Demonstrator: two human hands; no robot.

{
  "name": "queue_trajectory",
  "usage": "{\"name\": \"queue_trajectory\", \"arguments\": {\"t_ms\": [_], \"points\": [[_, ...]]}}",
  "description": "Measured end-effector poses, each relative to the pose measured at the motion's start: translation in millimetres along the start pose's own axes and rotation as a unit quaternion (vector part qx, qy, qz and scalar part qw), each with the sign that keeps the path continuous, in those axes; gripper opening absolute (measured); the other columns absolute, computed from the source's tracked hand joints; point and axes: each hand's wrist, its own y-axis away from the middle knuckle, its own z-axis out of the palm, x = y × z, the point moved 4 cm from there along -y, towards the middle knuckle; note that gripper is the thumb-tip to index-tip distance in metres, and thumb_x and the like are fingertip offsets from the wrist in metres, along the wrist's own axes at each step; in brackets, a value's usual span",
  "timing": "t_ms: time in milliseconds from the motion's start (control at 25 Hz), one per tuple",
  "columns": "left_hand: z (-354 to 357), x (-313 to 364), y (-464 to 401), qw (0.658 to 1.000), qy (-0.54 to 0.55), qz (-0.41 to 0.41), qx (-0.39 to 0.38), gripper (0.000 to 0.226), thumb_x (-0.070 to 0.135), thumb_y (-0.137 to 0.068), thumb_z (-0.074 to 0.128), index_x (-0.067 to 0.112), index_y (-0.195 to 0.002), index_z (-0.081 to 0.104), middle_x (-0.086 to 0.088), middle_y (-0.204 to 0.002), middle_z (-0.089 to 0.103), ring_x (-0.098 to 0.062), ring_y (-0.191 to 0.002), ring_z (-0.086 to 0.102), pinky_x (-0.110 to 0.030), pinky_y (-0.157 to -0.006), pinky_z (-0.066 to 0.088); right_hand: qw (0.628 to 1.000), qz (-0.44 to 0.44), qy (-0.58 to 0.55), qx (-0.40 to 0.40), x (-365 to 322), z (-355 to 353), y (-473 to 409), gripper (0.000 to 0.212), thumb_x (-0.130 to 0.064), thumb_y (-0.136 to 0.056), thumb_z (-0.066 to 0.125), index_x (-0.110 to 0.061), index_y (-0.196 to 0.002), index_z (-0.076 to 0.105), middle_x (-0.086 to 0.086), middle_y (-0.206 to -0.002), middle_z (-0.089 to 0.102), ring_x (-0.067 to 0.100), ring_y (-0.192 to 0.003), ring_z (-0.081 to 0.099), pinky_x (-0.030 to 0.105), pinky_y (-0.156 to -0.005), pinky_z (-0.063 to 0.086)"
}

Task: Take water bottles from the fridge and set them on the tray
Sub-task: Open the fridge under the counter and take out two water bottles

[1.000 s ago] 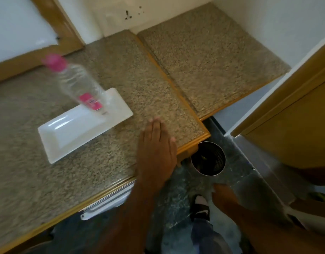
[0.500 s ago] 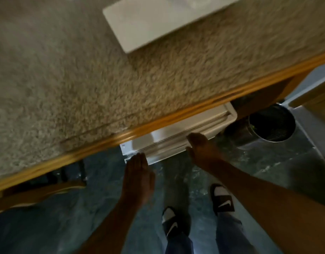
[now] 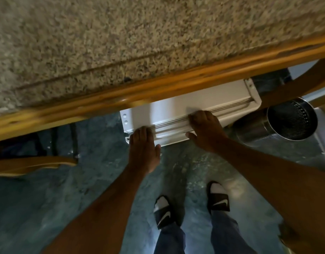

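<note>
Here, fridge (image 3: 176, 114) sits low under speckled granite counter (image 3: 121, 43). Only white top and door edge show past wooden lip. Grooved seam runs along front, two small round marks at left corner. My left hand (image 3: 143, 149) lies flat, straight fingers resting on left end of door edge. My right hand (image 3: 204, 129) curls fingers over seam further right, gripping. Black slides (image 3: 219, 200) carry white swoosh mark. Perforated metal bin (image 3: 292, 120) stands just beside fridge.

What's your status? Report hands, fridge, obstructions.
Left hand rests atop white fridge door, right hand grips its top edge. Door looks shut. No bottles in view. Round metal mesh bin close right.
</note>
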Motion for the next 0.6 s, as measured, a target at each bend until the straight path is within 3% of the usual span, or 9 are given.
{"name": "queue_trajectory", "arguments": {"t_ms": [160,280,480,600], "points": [[4,0,10,1.0,0.018,-0.014,-0.008,0.062,0.035,-0.084,0.054,0.003,-0.134,0.038,-0.024,-0.139,0.042,-0.043,-0.121,0.041,-0.051,-0.103,0.036,1.0,0.01,-0.021,0.012,-1,-3,3,0.051,-0.041,-0.083,0.056,-0.008,-0.122,0.052,0.021,-0.118,0.052,0.04,-0.103,0.047,0.045,-0.082,0.044],[15,9,39,0.999,0.046,-0.003,-0.015,0.054,0.031,-0.085,0.054,0.009,-0.132,0.042,-0.02,-0.14,0.046,-0.039,-0.114,0.045,-0.049,-0.095,0.041,0.999,0.004,-0.046,0.001,-2,3,21,0.039,-0.035,-0.083,0.061,-0.008,-0.111,0.061,0.022,-0.112,0.056,0.042,-0.097,0.051,0.045,-0.079,0.045],[41,41,108,0.994,0.082,0.026,-0.066,0.049,0.042,-0.089,0.045,0.015,-0.13,0.043,-0.011,-0.13,0.055,-0.028,-0.108,0.049,-0.043,-0.088,0.044,0.995,-0.034,-0.096,-0.002,14,21,72,0.038,-0.034,-0.088,0.057,-0.007,-0.113,0.064,0.017,-0.11,0.059,0.037,-0.105,0.051,0.046,-0.094,0.044],[50,61,144,0.981,0.155,0.09,-0.077,0.05,0.053,-0.088,0.043,0.018,-0.124,0.046,-0.006,-0.119,0.058,-0.025,-0.097,0.05,-0.04,-0.081,0.046,0.994,-0.021,-0.111,-0.005,23,30,105,0.042,-0.037,-0.091,0.046,-0.008,-0.117,0.062,0.015,-0.114,0.058,0.032,-0.11,0.049,0.044,-0.096,0.042]]}}
